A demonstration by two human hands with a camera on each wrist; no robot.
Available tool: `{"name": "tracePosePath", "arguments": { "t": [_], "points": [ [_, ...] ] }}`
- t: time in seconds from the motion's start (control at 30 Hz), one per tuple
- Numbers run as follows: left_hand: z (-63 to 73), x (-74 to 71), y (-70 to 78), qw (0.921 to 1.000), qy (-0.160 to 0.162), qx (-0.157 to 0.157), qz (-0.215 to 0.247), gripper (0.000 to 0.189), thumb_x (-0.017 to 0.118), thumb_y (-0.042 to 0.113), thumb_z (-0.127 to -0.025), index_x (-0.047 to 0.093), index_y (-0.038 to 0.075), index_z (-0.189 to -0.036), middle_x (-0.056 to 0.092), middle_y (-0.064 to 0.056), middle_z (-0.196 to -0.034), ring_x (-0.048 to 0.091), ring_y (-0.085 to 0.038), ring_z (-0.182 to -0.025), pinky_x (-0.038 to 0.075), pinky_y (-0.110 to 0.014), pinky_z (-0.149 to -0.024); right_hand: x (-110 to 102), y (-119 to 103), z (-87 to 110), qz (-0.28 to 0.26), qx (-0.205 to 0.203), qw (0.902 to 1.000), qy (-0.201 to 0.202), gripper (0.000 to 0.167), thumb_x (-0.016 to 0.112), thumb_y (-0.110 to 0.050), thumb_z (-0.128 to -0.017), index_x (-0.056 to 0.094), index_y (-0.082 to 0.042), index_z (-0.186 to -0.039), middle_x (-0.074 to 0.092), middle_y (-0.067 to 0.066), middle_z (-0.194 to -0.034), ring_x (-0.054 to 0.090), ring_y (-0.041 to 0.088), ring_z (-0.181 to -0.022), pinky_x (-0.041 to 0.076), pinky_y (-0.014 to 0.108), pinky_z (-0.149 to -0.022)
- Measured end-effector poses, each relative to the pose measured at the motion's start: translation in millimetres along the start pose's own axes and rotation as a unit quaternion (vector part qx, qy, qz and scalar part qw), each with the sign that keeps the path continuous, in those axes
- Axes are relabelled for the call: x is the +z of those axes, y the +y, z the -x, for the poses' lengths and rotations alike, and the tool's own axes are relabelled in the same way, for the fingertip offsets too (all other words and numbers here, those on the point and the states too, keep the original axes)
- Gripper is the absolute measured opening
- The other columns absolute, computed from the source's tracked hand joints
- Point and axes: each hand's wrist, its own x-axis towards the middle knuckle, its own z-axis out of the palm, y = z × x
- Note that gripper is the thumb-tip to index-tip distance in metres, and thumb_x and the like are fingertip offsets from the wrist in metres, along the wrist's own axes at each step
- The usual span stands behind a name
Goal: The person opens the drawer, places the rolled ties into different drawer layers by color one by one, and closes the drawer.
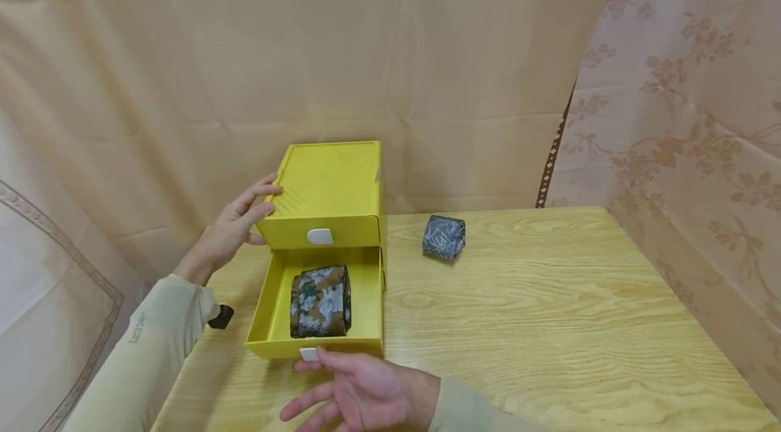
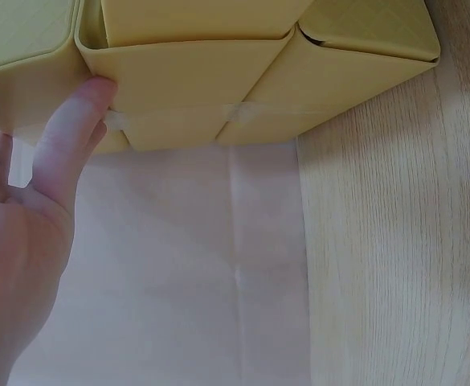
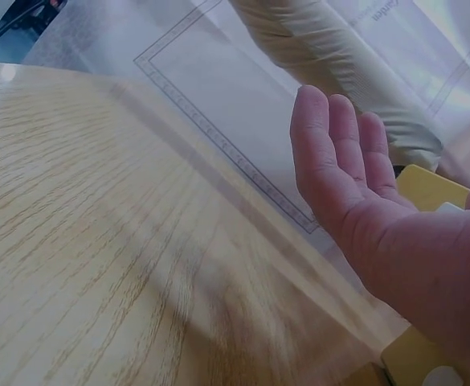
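Observation:
A yellow drawer unit [image 1: 329, 181] stands on the table, with its lower drawer [image 1: 367, 283] pulled out. Inside that drawer lies a rolled necktie [image 1: 321, 302], brown and dark with grey flowers. My left hand [image 1: 228, 232] rests against the unit's upper left side, fingers fairly straight at the top edge; its thumb presses the yellow wall in the left wrist view. At the drawer front, thumb and index finger of my right hand [image 1: 366, 391] pinch the white pull tab [image 1: 308, 354], while the other fingers stretch out. A rolled grey patterned necktie [image 1: 444, 237] sits right of the unit.
The wooden table [image 1: 537, 310] extends to the right of the unit. A beige curtain [image 1: 396, 66] hangs close behind it, and a flowered cloth [image 1: 689, 113] hangs at the right. The closed upper drawer has a white tab [image 1: 320, 236] too.

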Motion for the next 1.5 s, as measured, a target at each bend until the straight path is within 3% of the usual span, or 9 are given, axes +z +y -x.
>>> {"name": "tracePosePath", "arguments": {
  "t": [0.37, 0.57, 0.7, 0.93, 1.17, 1.5],
  "points": [
    [-0.1, 2.8, -5.3, 0.9998, -0.005, -0.001, 0.018, 0.047, 0.049, 0.037, -0.108, 0.044, 0.014, -0.149, 0.016, 0.017, -0.167, 0.030, -0.031, -0.146, 0.060, -0.044, -0.078, -0.2, 2.5, -1.0, -0.004, -0.004, 0.9999, 0.010, 0.058, 0.040, -0.058, -0.105, 0.031, -0.024, -0.151, 0.050, 0.022, -0.149, 0.055, 0.029, -0.128, 0.050, 0.036, -0.099],
    [-0.5, 1.4, -2.7, 0.9999, -0.001, 0.005, 0.012, 0.047, 0.049, 0.037, -0.108, 0.044, 0.014, -0.149, 0.015, 0.014, -0.168, 0.032, -0.032, -0.145, 0.060, -0.042, -0.077, 2.2, -2.0, -2.1, -0.003, -0.003, 0.9999, 0.014, 0.059, 0.039, -0.059, -0.105, 0.031, -0.024, -0.152, 0.051, 0.018, -0.148, 0.056, 0.029, -0.127, 0.052, 0.034, -0.092],
    [-0.6, 1.2, -0.9, 0.9999, -0.002, 0.008, 0.015, 0.047, 0.048, 0.036, -0.109, 0.044, 0.013, -0.149, 0.014, 0.013, -0.168, 0.034, -0.031, -0.143, 0.060, -0.042, -0.077, 2.9, -3.7, -1.8, -0.002, -0.002, 0.9999, 0.012, 0.060, 0.039, -0.059, -0.105, 0.030, -0.024, -0.153, 0.052, 0.017, -0.148, 0.056, 0.030, -0.127, 0.051, 0.038, -0.097],
    [-3.2, 4.2, -2.0, 1.0000, -0.006, 0.000, 0.006, 0.048, 0.049, 0.038, -0.108, 0.044, 0.015, -0.149, 0.015, 0.015, -0.168, 0.028, -0.032, -0.147, 0.059, -0.044, -0.078, 0.0, -6.5, -0.8, 0.001, -0.018, 0.9998, 0.007, 0.061, 0.038, -0.060, -0.104, 0.030, -0.025, -0.153, 0.054, 0.013, -0.145, 0.054, 0.033, -0.129, 0.052, 0.038, -0.093],
    [-4.0, 5.4, -2.8, 1.0000, -0.005, 0.002, 0.002, 0.048, 0.048, 0.039, -0.108, 0.044, 0.016, -0.150, 0.014, 0.015, -0.168, 0.029, -0.033, -0.146, 0.059, -0.044, -0.077, -4.6, -10.8, -1.5, -0.016, -0.023, 0.9996, 0.006, 0.066, 0.038, -0.061, -0.104, 0.026, -0.022, -0.156, 0.054, 0.012, -0.144, 0.059, 0.029, -0.121, 0.035, 0.056, -0.112],
    [-0.3, 0.0, 0.1, 1.0000, 0.000, -0.002, -0.006, 0.049, 0.048, 0.041, -0.108, 0.044, 0.017, -0.150, 0.014, 0.016, -0.168, 0.032, -0.033, -0.145, 0.059, -0.044, -0.077, -1.8, -13.7, -8.5, -0.031, -0.032, 0.9990, 0.011, 0.063, 0.038, -0.058, -0.105, 0.028, -0.020, -0.154, 0.057, 0.011, -0.138, 0.061, 0.027, -0.115, 0.031, 0.060, -0.113]
  ]
}}
